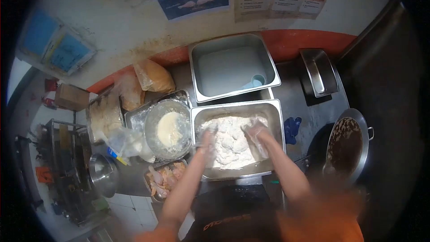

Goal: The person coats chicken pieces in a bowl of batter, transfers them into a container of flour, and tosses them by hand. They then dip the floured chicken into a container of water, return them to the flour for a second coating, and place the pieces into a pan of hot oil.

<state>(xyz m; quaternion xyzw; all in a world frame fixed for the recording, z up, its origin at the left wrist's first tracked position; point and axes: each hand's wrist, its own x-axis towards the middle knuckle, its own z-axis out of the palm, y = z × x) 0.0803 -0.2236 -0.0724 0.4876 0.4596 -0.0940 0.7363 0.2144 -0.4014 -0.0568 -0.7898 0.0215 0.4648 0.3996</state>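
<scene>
A deep steel pan in front of me holds white flour with lumpy, coated pieces in it. At the left side of the flour is my left hand, in a clear glove and blurred by motion, so its fingers cannot be made out. My right hand, also in a clear glove, is over the right part of the flour, its fingers blurred and pointing inward. Between the two hands lies a mound of flour-covered pieces.
Left of the pan stand a bowl of pale batter and a tray of raw chicken. Behind is a pan of water with a blue cup. At the right are an empty steel container and a wok of dark liquid.
</scene>
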